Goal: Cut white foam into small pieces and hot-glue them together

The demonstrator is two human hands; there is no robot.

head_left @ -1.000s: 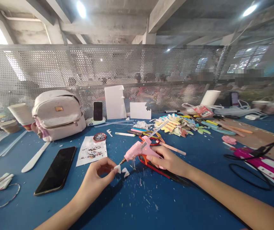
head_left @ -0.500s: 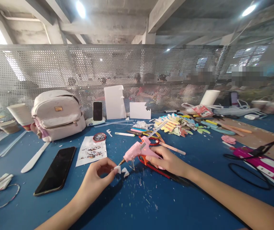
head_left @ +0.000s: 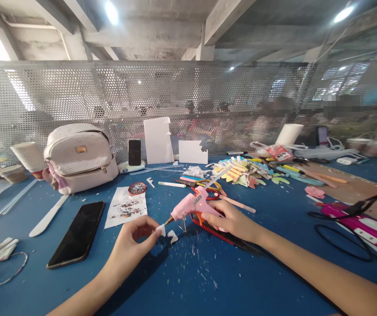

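My right hand [head_left: 229, 219] is wrapped round the handle of a pink hot glue gun [head_left: 188, 207], a clear glue stick [head_left: 219, 176] jutting from its back. The nozzle points down and left to a small white piece [head_left: 162, 230], which my left hand [head_left: 142, 235] pinches between thumb and fingertips. Whether the nozzle touches the piece I cannot tell. A second white cut piece [head_left: 172, 237] lies on the blue table just right of it. Below the gun, a red-and-black tool [head_left: 216, 232] lies partly hidden behind my right hand.
Left are a black phone [head_left: 76, 235], a white plastic knife [head_left: 48, 217] and a backpack [head_left: 81, 158]. A paper with dark bits [head_left: 125, 217] lies ahead. Behind the gun are scissors [head_left: 216, 189] and a heap of coloured paper cutouts [head_left: 241, 171]. Right is a magenta device [head_left: 361, 224] with a black cable.
The glue gun has shifted very slightly to the right, and its nozzle tip with it. My left hand stays almost in place with the white piece.
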